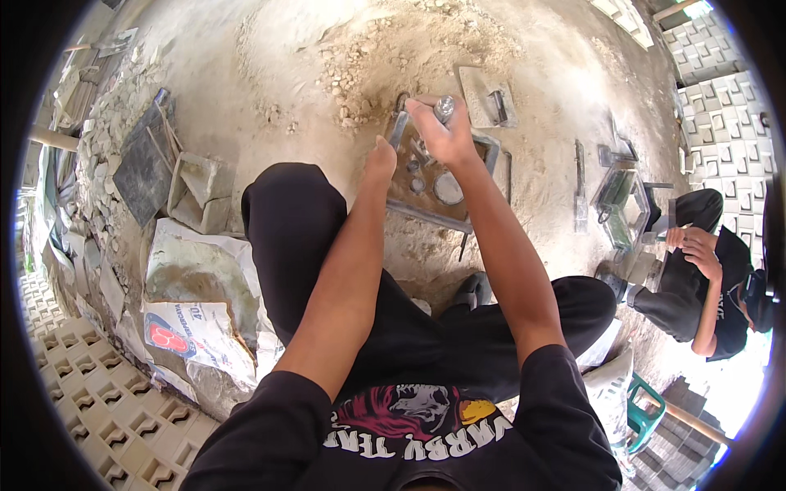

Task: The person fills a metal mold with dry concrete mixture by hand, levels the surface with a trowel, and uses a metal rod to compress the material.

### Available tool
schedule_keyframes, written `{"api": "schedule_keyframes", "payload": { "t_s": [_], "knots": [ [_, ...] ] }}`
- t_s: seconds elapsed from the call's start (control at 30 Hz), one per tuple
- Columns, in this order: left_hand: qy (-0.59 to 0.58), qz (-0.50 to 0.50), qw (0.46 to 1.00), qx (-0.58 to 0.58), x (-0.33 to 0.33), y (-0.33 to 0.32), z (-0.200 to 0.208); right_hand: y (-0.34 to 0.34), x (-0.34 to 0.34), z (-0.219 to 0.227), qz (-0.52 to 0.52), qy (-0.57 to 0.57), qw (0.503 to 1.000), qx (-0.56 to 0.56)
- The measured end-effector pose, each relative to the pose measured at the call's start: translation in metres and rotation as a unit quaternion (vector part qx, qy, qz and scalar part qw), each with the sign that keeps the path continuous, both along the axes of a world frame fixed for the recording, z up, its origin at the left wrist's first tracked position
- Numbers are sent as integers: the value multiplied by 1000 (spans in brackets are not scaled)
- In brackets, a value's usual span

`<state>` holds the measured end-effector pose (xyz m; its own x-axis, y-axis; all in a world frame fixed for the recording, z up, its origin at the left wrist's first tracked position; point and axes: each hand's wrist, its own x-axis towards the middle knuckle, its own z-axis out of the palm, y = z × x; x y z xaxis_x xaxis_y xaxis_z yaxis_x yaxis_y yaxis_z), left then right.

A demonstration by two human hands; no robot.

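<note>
A square metal frame (423,214) lies on the dusty ground before me, with several round pieces and greyish-brown material inside it. My right hand (446,141) is closed around a shiny, silvery object with a rounded top (444,106), held over the frame's far part. The fist hides most of that object, so its kind does not show. At the frame's left side, my left hand (379,162) rests against or beside the bar, thumb pointing away from me. Its other fingers are hidden.
Beyond the frame lies a flat plate with a dark handle (497,106). Crumbled earth (352,82) spreads farther off. Left are a dark board (146,159), concrete pieces (196,192) and a torn sack (201,335). At right, another person's hands (696,250) work near a metal mould (622,209).
</note>
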<state>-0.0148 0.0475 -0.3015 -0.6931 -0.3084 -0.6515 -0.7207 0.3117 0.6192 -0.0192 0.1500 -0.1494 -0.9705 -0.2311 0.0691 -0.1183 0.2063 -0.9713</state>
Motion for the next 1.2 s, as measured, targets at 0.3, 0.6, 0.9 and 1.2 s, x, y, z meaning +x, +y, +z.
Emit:
{"api": "schedule_keyframes", "payload": {
  "t_s": [0.3,0.6,0.9,1.2],
  "knots": [
    [55,136,917,371,-24,-16,-65,28,-16,-8,161,-31,981,104],
    [98,41,933,343,-33,-47,-70,54,5,-21,144,-66,987,-7],
    [149,30,978,144,-8,-5,-5,104,-2,-44,-20,-121,992,13],
    [292,-145,942,-83,6,-10,23,94,6,-25,-31,-27,997,-61]
  ]
}}
